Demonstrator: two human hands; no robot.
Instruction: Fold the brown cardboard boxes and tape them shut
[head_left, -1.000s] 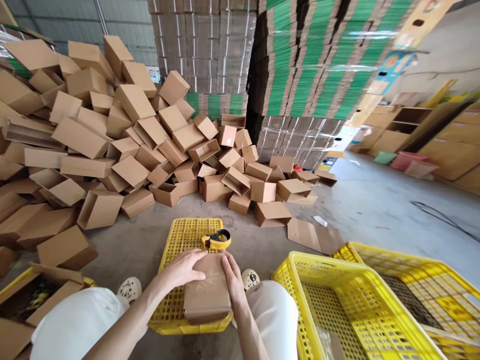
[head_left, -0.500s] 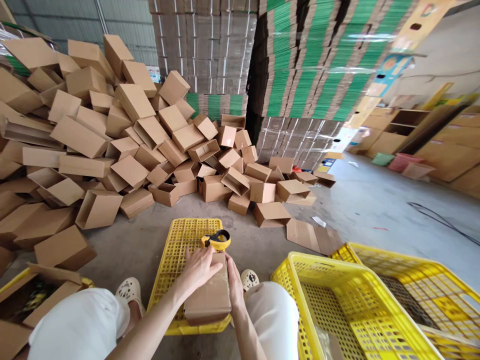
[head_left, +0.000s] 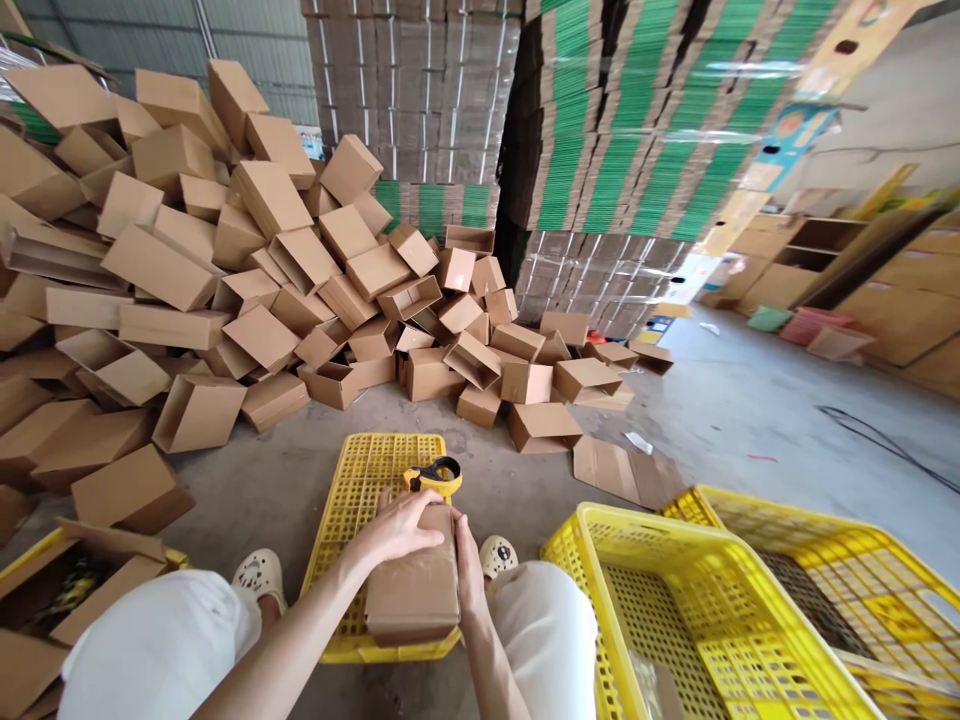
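Note:
A small closed cardboard box (head_left: 415, 590), with shiny clear tape along its top and right side, rests on an upturned yellow plastic crate (head_left: 352, 490) between my knees. My left hand (head_left: 403, 525) lies over the box's far left part, thumb on the top and fingers reaching down the far left side. Against its right side presses my right hand (head_left: 469, 560), fingers straight and together, so the box is held between both hands. Just beyond them, on the crate's far right corner, lies a yellow and black tape dispenser (head_left: 435, 474).
Two yellow crates stand to my right; the nearer crate (head_left: 589, 560) has a taped box inside. At lower left is an open carton (head_left: 112, 600) with dark contents. A heap of empty cardboard boxes (head_left: 255, 270) spreads ahead, before tall stacks of flattened cardboard (head_left: 615, 130).
My left hand has shifted slightly and its fingers have come down closer over the box's far edge. The box has barely moved, and the tape dispenser stays in place.

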